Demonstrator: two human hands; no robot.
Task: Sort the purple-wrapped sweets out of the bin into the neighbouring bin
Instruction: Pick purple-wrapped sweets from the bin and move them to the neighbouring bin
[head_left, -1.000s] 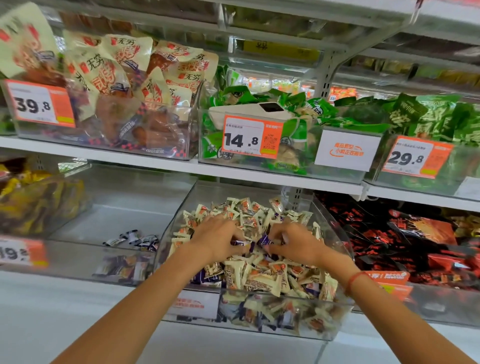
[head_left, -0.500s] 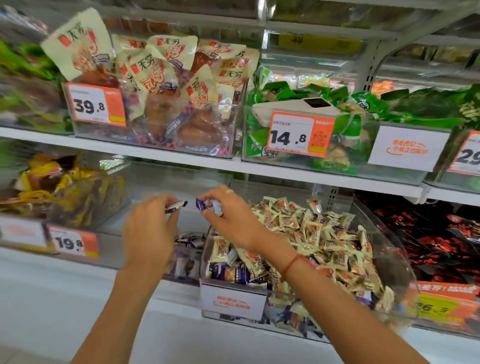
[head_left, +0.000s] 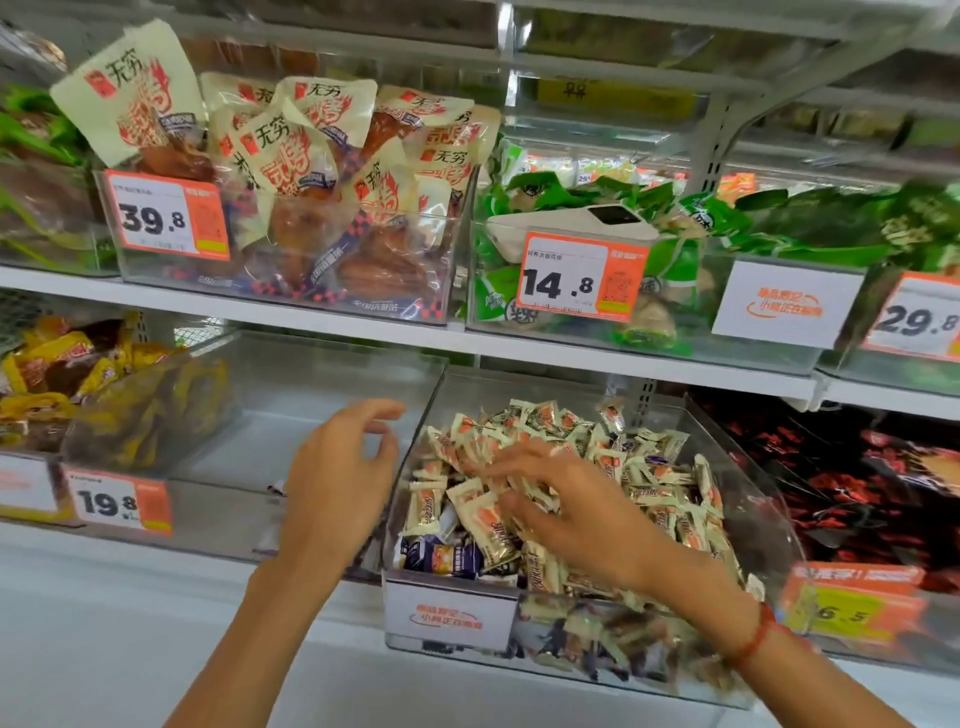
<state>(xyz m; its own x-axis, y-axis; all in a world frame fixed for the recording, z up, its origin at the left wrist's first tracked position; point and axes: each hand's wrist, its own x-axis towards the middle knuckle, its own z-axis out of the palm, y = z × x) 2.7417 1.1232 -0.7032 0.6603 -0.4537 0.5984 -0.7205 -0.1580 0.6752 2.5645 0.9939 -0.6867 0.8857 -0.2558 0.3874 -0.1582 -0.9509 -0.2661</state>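
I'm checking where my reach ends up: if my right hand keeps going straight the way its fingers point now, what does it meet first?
Your right hand, fingers spread and pointing left, already lies on the cream-wrapped sweets. Going straight on, it would probably meet more of them, then the clear left wall of the bin; depth is hard to judge.

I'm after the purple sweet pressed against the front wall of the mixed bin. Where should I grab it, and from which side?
Pinch the purple sweet across its upper edge, coming from above. It lies low against the bin front, cream sweets overlapping its right, so only the top seems free; the right hand is nearest.
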